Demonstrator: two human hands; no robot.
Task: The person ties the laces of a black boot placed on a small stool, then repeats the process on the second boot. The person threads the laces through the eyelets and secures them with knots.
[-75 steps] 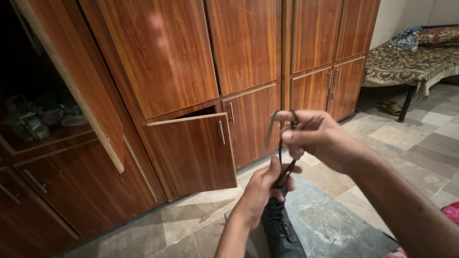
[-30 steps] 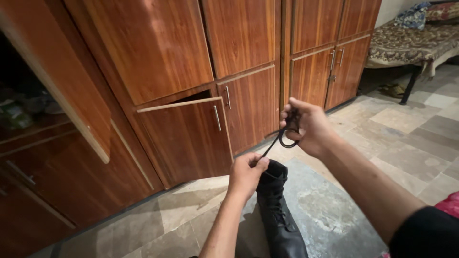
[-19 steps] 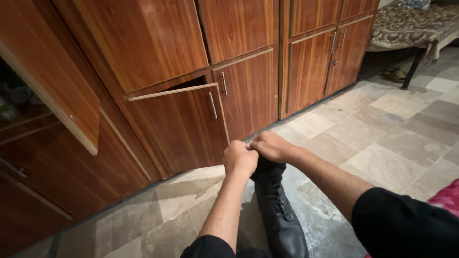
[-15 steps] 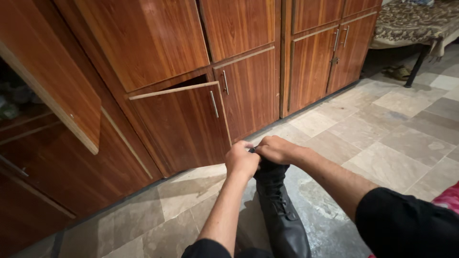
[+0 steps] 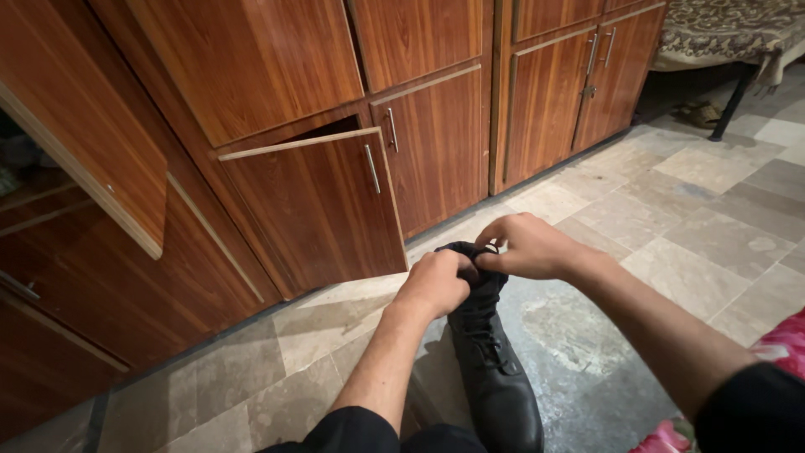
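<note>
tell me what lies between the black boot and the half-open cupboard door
In the head view, only bare stone floor tiles lie between the black boot and the half-open cupboard door. Nothing stands on that stretch.

My left hand point(image 5: 436, 281) and right hand point(image 5: 524, 246) are bare: no rings, no watch, no gloves. Both forearms are uncovered up to near the elbow, where black sleeves point(image 5: 750, 407) begin, pushed or cut short there. The fabric looks plain and dark, without print or seams that I can make out. My foot wears a black lace-up boot point(image 5: 495, 369).
</note>
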